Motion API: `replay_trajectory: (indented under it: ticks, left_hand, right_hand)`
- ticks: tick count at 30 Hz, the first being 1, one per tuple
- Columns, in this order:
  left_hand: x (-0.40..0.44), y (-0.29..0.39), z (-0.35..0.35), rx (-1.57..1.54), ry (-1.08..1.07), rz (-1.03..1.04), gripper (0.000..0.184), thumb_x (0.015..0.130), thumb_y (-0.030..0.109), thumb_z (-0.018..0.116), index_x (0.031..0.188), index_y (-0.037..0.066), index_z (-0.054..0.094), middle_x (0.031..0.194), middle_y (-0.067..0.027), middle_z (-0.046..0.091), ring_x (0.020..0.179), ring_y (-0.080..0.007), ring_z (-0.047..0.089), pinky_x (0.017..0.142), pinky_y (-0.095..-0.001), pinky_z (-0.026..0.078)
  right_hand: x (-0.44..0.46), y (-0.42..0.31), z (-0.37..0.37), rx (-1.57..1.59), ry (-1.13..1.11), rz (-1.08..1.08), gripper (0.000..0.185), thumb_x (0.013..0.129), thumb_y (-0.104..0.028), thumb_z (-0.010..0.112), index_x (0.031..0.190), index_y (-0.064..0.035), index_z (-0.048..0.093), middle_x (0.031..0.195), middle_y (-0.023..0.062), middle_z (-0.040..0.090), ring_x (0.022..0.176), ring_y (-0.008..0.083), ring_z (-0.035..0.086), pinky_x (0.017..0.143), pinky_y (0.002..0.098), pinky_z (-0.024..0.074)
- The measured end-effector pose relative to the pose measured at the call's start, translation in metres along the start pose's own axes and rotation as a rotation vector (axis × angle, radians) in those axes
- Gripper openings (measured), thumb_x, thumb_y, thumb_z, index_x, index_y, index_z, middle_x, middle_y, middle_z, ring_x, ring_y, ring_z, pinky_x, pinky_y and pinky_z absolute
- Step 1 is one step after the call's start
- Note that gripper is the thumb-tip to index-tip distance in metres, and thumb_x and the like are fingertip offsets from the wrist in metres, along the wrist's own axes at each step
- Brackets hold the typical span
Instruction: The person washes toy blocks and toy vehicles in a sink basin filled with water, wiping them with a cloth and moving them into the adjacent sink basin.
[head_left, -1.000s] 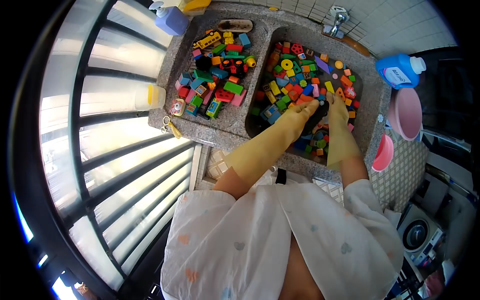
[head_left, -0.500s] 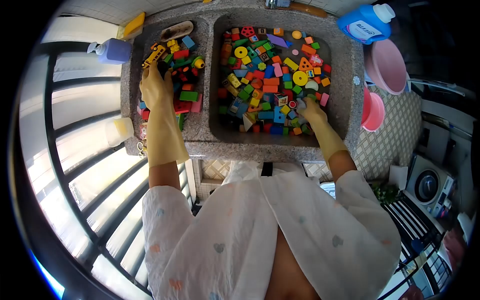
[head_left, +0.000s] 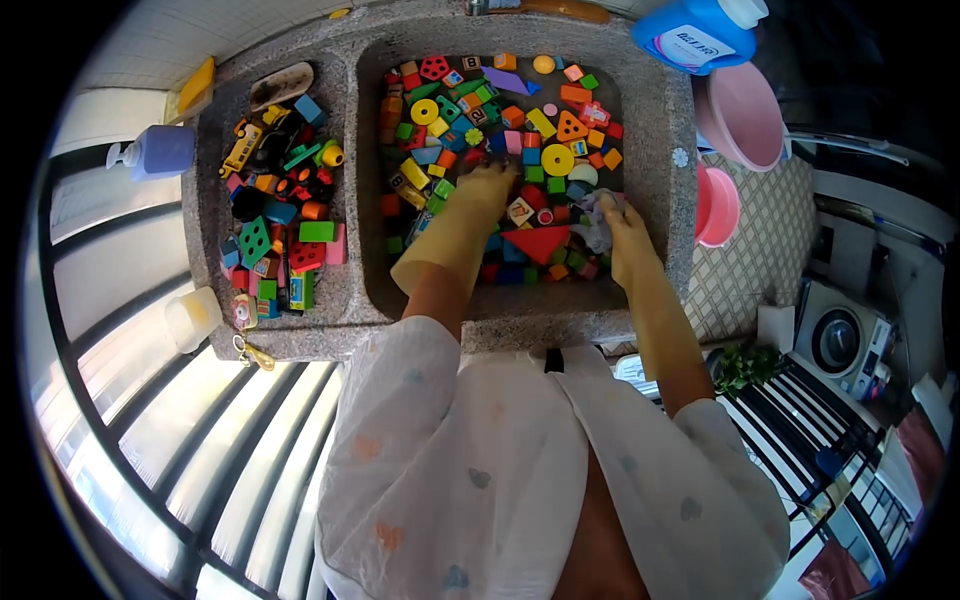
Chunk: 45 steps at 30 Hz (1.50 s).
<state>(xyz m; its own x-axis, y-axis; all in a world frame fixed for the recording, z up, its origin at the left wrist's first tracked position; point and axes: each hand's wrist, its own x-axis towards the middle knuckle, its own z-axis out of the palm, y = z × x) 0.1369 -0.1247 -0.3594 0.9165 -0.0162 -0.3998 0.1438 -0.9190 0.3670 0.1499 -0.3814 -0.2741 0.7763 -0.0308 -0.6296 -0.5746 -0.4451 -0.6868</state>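
"Where is the left hand [head_left: 487,188]?"

"Yellow-gloved, it reaches down among the toy blocks [head_left: 557,159] in the right-hand basin [head_left: 648,125] of the stone sink. Its fingertips are hidden, so I can't tell whether it grips anything."

"And the right hand [head_left: 628,232]?"

"It's grasping a crumpled greyish cloth [head_left: 594,226], near that basin's right wall. A red triangular block [head_left: 538,243] lies just left of the cloth."

"What does the left-hand basin [head_left: 331,288] hold?"

"More toys, heaped together: a yellow toy bus [head_left: 241,148] near the back, and a green block with dark dots [head_left: 254,240] further forward."

"Anything beyond the sink?"

"A blue detergent bottle [head_left: 695,38] at the back right corner, near a pink tub [head_left: 745,118]."
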Motion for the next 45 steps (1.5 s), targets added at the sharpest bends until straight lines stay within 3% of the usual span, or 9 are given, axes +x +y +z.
replay_trajectory:
  ticks: [6, 8, 12, 16, 21, 27, 32, 39, 45]
  left_hand:
    - [-0.017, 0.019, 0.035, -0.476, -0.195, -0.400, 0.038, 0.091, 0.027, 0.075, 0.122, 0.006, 0.068, 0.116, -0.0103, 0.073, 0.111, -0.0319, 0.070, 0.095, -0.0420, 0.055]
    - [-0.038, 0.009, 0.053, -1.090, 0.021, -0.430, 0.039, 0.093, 0.037, 0.074, 0.115, 0.005, 0.070, 0.104, -0.0077, 0.075, 0.097, -0.0241, 0.071, 0.080, -0.0401, 0.055]
    - [-0.087, 0.013, -0.005, -1.232, 0.116, -0.737, 0.043, 0.095, 0.047, 0.070, 0.104, 0.006, 0.069, 0.090, -0.0070, 0.073, 0.069, -0.0148, 0.066, 0.059, -0.0317, 0.049]
    - [-0.112, -0.006, -0.026, -1.492, 0.111, -0.818, 0.051, 0.094, 0.055, 0.068, 0.108, 0.007, 0.066, 0.089, -0.0064, 0.074, 0.068, -0.0154, 0.066, 0.057, -0.0297, 0.050]
    - [-0.134, -0.022, -0.050, -1.871, 0.054, -0.900, 0.035, 0.096, 0.015, 0.072, 0.128, 0.009, 0.060, 0.105, -0.0092, 0.076, 0.083, -0.0181, 0.069, 0.071, -0.0296, 0.058]
    - [-0.135, -0.017, -0.057, -2.007, 0.031, -0.585, 0.047, 0.093, 0.002, 0.069, 0.138, 0.014, 0.063, 0.116, -0.0099, 0.072, 0.099, -0.0208, 0.068, 0.086, -0.0310, 0.062]
    - [-0.120, -0.006, -0.050, -1.807, -0.059, -0.548, 0.029, 0.093, 0.007, 0.072, 0.121, 0.009, 0.067, 0.100, -0.0103, 0.072, 0.084, -0.0187, 0.068, 0.071, -0.0298, 0.059]
    - [-0.106, 0.032, -0.064, -1.843, 0.045, -0.740, 0.023, 0.099, 0.024, 0.069, 0.099, 0.002, 0.065, 0.079, -0.0085, 0.068, 0.065, -0.0165, 0.062, 0.055, -0.0305, 0.048]
    - [-0.101, 0.046, -0.060, -2.028, -0.009, -0.673, 0.023, 0.099, 0.023, 0.069, 0.104, 0.000, 0.065, 0.094, -0.0122, 0.071, 0.078, -0.0221, 0.070, 0.074, -0.0326, 0.061]
  right_hand:
    - [-0.015, -0.003, -0.002, 0.147, -0.090, 0.117, 0.053, 0.097, -0.045, 0.068, 0.130, -0.0042, 0.064, 0.112, 0.0127, 0.069, 0.099, 0.0213, 0.067, 0.087, 0.0362, 0.0510]
    - [-0.017, -0.020, -0.002, -0.327, -0.239, -0.247, 0.041, 0.094, -0.039, 0.072, 0.116, -0.0052, 0.072, 0.099, 0.0138, 0.072, 0.095, 0.0257, 0.069, 0.083, 0.0371, 0.0529]
    - [-0.008, -0.104, 0.048, -0.750, -0.223, -0.604, 0.033, 0.094, -0.037, 0.070, 0.096, -0.0047, 0.076, 0.108, 0.0190, 0.071, 0.103, 0.0335, 0.068, 0.080, 0.0419, 0.0541]
    - [0.055, -0.124, 0.150, -1.047, -0.219, -0.639, 0.045, 0.097, -0.044, 0.066, 0.116, -0.0028, 0.064, 0.117, 0.0175, 0.069, 0.105, 0.0376, 0.068, 0.088, 0.0469, 0.0544]
    - [0.092, -0.095, 0.194, -0.850, -0.280, -0.506, 0.038, 0.101, -0.035, 0.062, 0.118, -0.0008, 0.062, 0.120, 0.0214, 0.068, 0.112, 0.0399, 0.066, 0.090, 0.0496, 0.0533]
    - [0.065, -0.102, 0.156, -0.952, -0.352, -0.536, 0.026, 0.104, -0.023, 0.054, 0.109, 0.0012, 0.062, 0.113, 0.0239, 0.067, 0.102, 0.0411, 0.066, 0.088, 0.0485, 0.0531]
    - [0.028, -0.086, 0.105, -0.873, -0.253, -0.828, 0.024, 0.105, -0.020, 0.051, 0.098, 0.0010, 0.060, 0.098, 0.0236, 0.067, 0.096, 0.0403, 0.067, 0.083, 0.0499, 0.0519]
    - [-0.021, -0.094, -0.067, -0.979, 0.162, -0.360, 0.047, 0.108, -0.047, 0.045, 0.095, -0.0088, 0.070, 0.083, 0.0094, 0.072, 0.078, 0.0280, 0.070, 0.073, 0.0436, 0.0539]
    - [0.071, -0.046, -0.172, -0.366, -0.287, 0.167, 0.053, 0.103, -0.049, 0.053, 0.083, -0.0017, 0.069, 0.066, 0.0101, 0.065, 0.058, 0.0197, 0.060, 0.058, 0.0380, 0.0475]
